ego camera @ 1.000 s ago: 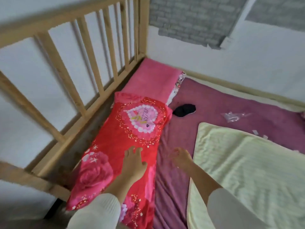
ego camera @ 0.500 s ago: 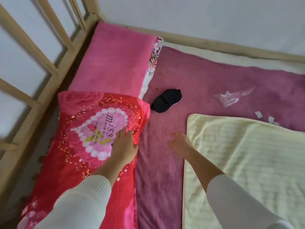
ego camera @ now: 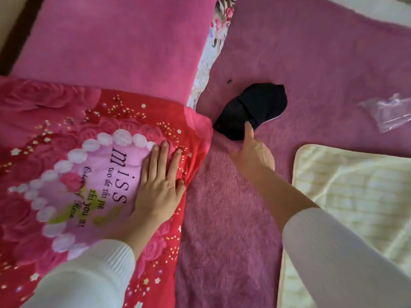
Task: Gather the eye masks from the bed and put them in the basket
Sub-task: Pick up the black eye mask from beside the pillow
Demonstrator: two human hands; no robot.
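Note:
A black eye mask lies on the purple fleece bed cover, just right of the red pillow's corner. My right hand reaches over the cover with fingers apart; one fingertip touches the mask's near edge, and nothing is gripped. My left hand rests flat, fingers spread, on the red rose-printed pillow. No basket is in view.
A pink pillow lies beyond the red one. A pale yellow striped blanket covers the bed at the right. A clear plastic bag lies at the far right edge. The dark gap by the bed frame shows top left.
The view has moved in close over the bed. My right hand has advanced from the fleece to the eye mask's edge. My left hand has stayed pressed on the red pillow.

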